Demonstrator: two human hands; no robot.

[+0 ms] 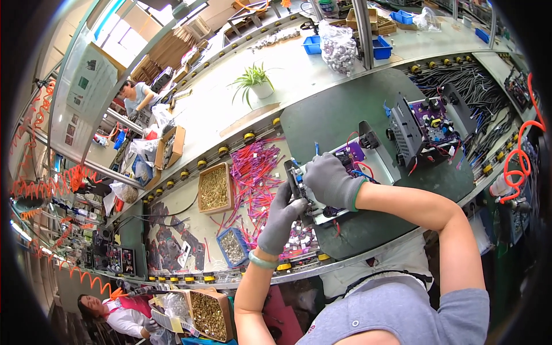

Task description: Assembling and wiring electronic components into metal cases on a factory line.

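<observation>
An open metal chassis with a purple circuit board and red and blue wires lies on a dark green mat. My left hand, in a grey glove, grips the dark end panel at the chassis's left end, thumb against its near side. Just inside that panel my right hand, also gloved in grey, has its fingers bent and closed. What its fingertips hold is hidden behind the hand. A second open unit with a purple board stands to the right on the mat.
Red and purple wires lie left of the mat, beside a box of brass-coloured parts and a blue tray. Black cables pile up at far right. A potted plant stands beyond. Two people work to the left.
</observation>
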